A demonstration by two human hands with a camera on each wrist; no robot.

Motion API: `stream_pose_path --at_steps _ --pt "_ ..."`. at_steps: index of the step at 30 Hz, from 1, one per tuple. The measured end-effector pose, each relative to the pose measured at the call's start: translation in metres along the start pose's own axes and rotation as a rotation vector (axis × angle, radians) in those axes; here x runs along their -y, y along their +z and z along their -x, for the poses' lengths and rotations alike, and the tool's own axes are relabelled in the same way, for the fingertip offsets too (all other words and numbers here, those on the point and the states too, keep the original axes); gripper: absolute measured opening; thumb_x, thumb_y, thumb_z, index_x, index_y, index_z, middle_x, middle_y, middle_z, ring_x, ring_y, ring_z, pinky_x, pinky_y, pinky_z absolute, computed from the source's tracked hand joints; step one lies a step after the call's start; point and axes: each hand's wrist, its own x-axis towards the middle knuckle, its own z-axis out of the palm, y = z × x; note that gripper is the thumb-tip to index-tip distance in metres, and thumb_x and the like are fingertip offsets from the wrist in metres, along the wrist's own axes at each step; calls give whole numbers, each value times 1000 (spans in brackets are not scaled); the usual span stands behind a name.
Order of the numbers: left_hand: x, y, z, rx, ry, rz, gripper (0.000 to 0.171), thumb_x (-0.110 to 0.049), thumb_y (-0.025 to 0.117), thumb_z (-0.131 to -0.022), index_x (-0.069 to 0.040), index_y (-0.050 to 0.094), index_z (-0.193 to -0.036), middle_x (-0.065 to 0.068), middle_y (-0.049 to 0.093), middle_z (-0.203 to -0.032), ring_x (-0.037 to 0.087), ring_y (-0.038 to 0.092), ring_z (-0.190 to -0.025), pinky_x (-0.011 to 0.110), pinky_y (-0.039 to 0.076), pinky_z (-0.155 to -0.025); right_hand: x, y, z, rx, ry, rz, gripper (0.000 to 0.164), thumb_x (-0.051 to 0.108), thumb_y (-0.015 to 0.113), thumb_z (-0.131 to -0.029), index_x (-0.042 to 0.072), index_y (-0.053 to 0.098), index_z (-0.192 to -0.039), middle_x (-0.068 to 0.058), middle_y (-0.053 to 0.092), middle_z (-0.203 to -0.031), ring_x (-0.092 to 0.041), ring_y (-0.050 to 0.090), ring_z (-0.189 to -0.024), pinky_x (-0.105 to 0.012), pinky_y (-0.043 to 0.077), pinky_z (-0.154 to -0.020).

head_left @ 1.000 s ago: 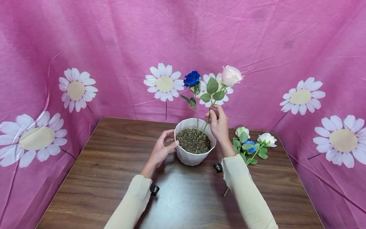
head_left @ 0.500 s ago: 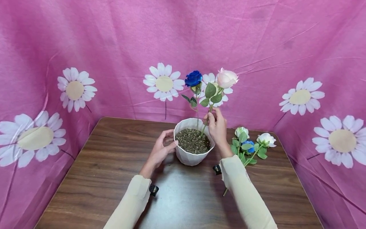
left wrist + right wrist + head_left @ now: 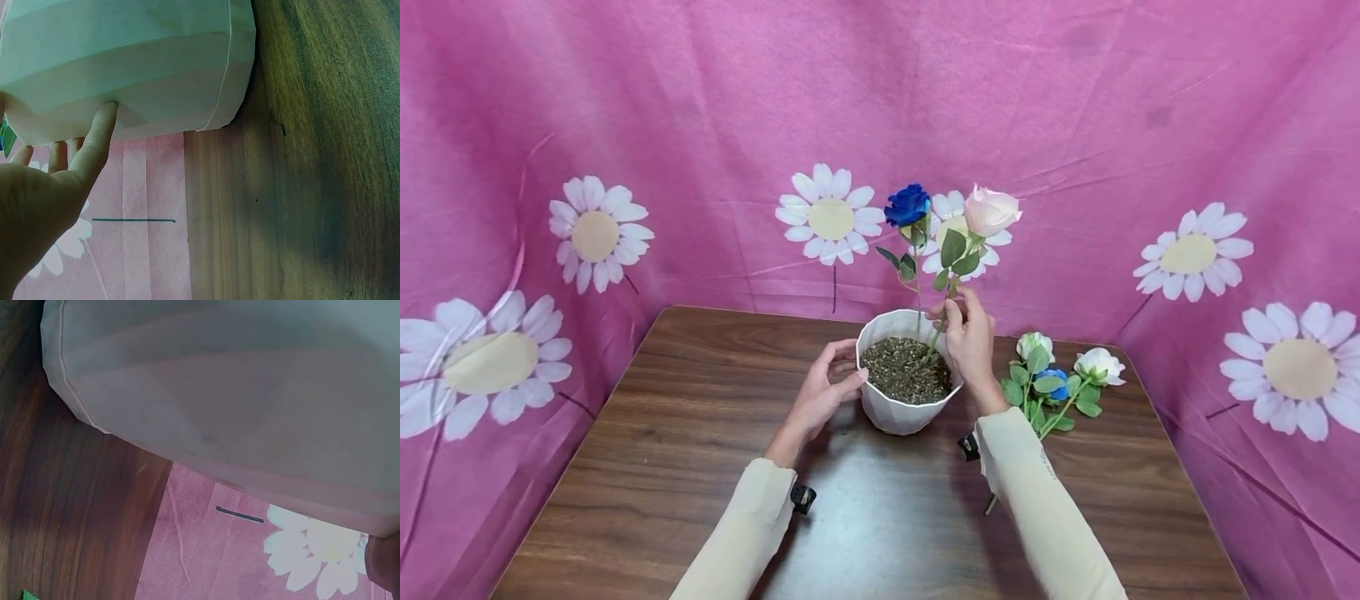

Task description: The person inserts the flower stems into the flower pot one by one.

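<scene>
A white faceted flower pot (image 3: 904,417) filled with dark soil (image 3: 906,372) stands on the table. My left hand (image 3: 822,392) holds its left side, thumb at the rim; in the left wrist view that hand's fingers (image 3: 100,134) touch the pot wall. With my right hand (image 3: 972,343) I pinch the stem of a pale pink rose (image 3: 992,211) above the pot's right side, the stem's lower end in the soil. A blue rose (image 3: 907,205) stands upright in the soil, left of the pink one. The right wrist view shows mostly pot wall (image 3: 250,406).
Two white roses (image 3: 1100,366) and a blue rose (image 3: 1052,383) lie on the brown wooden table (image 3: 700,467), right of the pot, partly behind the right forearm. A pink cloth (image 3: 730,100) printed with large daisies surrounds the table's back and sides.
My right hand has moved slightly down and left with the pink rose, whose bloom is now lower and closer to the blue rose. The left hand and pot are nearly still.
</scene>
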Motion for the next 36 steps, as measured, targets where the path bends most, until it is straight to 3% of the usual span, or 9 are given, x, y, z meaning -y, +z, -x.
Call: stream_pose_path --at_steps 9,18,22,25,32,36 --pt "0 1 5 -14 -9 1 54 1 64 -95 -1 44 -145 28 44 -139 40 48 -123 43 60 -86 2 -1 3 45 -5 66 8 -1 58 -100 -3 63 -106 -13 76 -85 -32 73 -68 -15 55 -60" --pt "1 4 9 -25 -5 2 55 1 65 -94 -2 45 -145 27 45 -138 38 50 -123 43 60 -86 7 -4 3 89 4 -34 11 -1 58 -101 -7 63 -110 -24 74 -90 -41 72 -73 -40 62 -67" --pt "2 6 5 -18 5 -2 54 0 65 -94 -2 45 -145 28 46 -137 37 51 -122 48 59 -89 10 -7 1 107 30 -43 15 -1 58 -101 -8 62 -113 -27 73 -93 -43 71 -76 -27 61 -68" --pt "2 7 4 -21 5 -1 55 0 65 -94 -3 46 -145 28 46 -137 36 52 -121 49 58 -90 10 -9 2 110 21 26 16 1 59 -101 -8 64 -114 -25 73 -95 -40 71 -78 -18 57 -69" --pt "2 6 3 -27 3 -15 55 -1 66 -94 -2 46 -145 29 46 -137 36 52 -121 47 59 -87 6 -21 10 91 -64 187 22 3 62 -99 -5 69 -119 -22 73 -110 -38 72 -92 -48 60 -82" --pt "1 4 2 -26 6 -14 54 -1 65 -95 -1 45 -145 29 45 -137 35 53 -120 45 59 -87 4 -31 13 107 -69 241 25 2 63 -99 -5 69 -123 -22 72 -111 -38 72 -90 -48 60 -80"
